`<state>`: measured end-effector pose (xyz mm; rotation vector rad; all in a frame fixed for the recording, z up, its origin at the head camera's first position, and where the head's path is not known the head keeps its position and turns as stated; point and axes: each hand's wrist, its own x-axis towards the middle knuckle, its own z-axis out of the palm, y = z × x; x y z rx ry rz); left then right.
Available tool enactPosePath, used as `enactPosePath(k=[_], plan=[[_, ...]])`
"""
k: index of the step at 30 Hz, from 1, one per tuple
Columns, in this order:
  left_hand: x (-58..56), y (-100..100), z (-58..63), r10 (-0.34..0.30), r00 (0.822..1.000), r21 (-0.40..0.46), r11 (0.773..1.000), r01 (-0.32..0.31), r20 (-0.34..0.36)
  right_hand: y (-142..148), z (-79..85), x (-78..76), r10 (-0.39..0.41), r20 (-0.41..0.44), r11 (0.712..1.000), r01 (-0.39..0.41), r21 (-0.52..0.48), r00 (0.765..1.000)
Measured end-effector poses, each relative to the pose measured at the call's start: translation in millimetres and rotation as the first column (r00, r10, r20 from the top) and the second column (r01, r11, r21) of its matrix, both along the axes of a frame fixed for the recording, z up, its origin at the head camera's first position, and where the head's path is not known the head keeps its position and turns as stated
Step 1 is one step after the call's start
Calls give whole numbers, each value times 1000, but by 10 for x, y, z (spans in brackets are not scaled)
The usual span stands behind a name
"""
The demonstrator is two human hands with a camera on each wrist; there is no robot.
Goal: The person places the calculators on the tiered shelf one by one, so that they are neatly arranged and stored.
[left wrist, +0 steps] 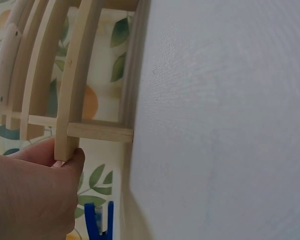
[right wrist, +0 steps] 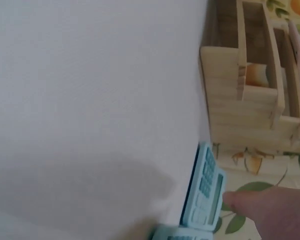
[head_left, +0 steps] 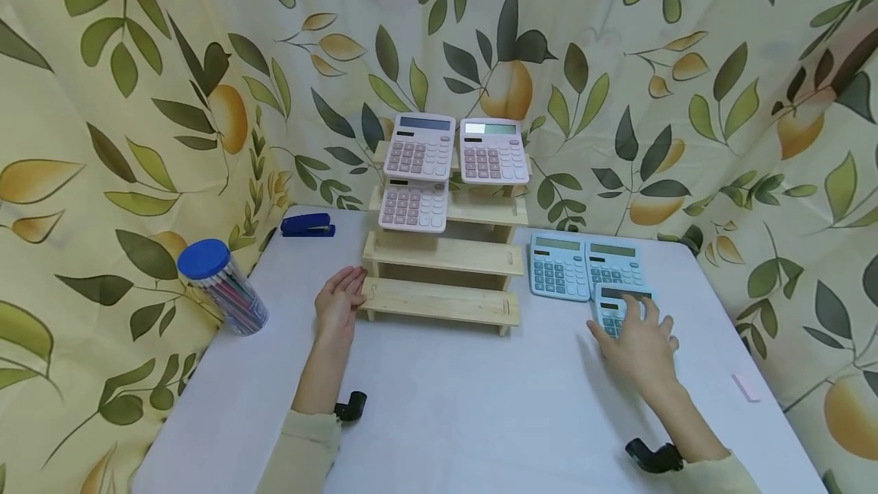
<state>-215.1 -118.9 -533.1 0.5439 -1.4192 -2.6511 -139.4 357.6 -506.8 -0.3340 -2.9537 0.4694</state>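
1. Observing from the head, we find the right hand (head_left: 639, 345), loosely spread, over the nearest of three blue calculators (head_left: 608, 313), on the worktop (head_left: 480, 402) right of the wooden rack (head_left: 442, 301); three pink calculators (head_left: 420, 147) sit on its upper steps (head_left: 487, 210).
2. Left wrist: we see the left hand (left wrist: 37, 195) pinching the lowest step's (left wrist: 76, 90) end.
3. Right wrist: thumb (right wrist: 247, 202) near a blue calculator; we cannot tell whether they touch.

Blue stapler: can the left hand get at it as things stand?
Probably yes: the blue stapler lies just beyond the left hand, with nothing visible between them, though the hand would first have to release the wooden rack.
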Motion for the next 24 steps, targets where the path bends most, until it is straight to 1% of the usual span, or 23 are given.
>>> enactPosePath(k=[4, 11, 16, 24], plan=[[0, -13, 13, -3, 1000, -6, 1000, 3, 3, 63, -36, 24, -8, 45, 1000, 8, -7, 999], [-2, -29, 20, -3, 1000, -5, 1000, 3, 10, 149, -104, 63, -17, 81, 1000, 18, -13, 997], [-8, -28, 12, -5, 1000, -4, 1000, 5, 17, 190, -154, 67, -32, 94, 999, 34, -28, 995], [-12, -23, -15, -4, 1000, 0, 1000, 4, 16, 238, -227, 56, -33, 111, 999, 37, -38, 993]])
